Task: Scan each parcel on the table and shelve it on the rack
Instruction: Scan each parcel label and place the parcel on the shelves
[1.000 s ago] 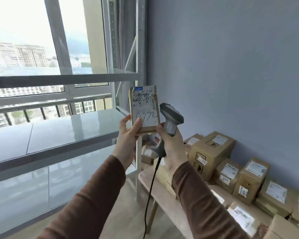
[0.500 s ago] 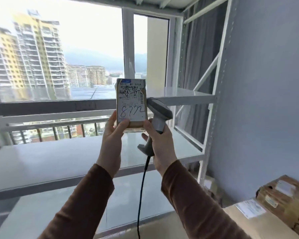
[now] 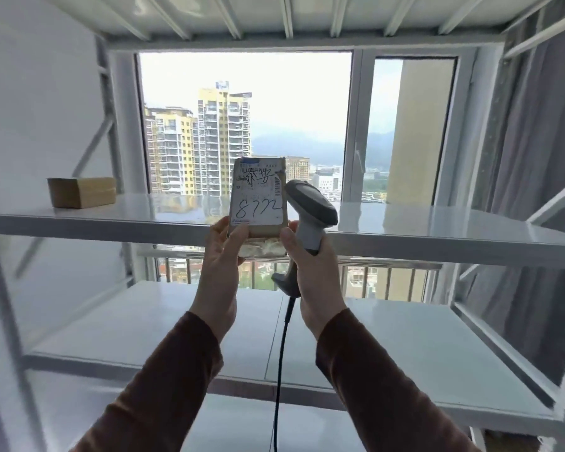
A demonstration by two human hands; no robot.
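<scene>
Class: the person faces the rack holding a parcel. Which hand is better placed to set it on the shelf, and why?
Probably the left hand: it grips the parcel from below, level with the shelf. The right hand is occupied gripping the scanner.

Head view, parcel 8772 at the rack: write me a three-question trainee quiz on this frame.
1. True or false: the parcel marked 8772 already lies on a shelf.
2. Which hand holds the barcode scanner? A left hand B right hand
3. Fill in: a cardboard box sits at the ___ end of the upper shelf.

Key: 1 false, both hands hold it up in front of the rack; 2 B; 3 left.
</scene>
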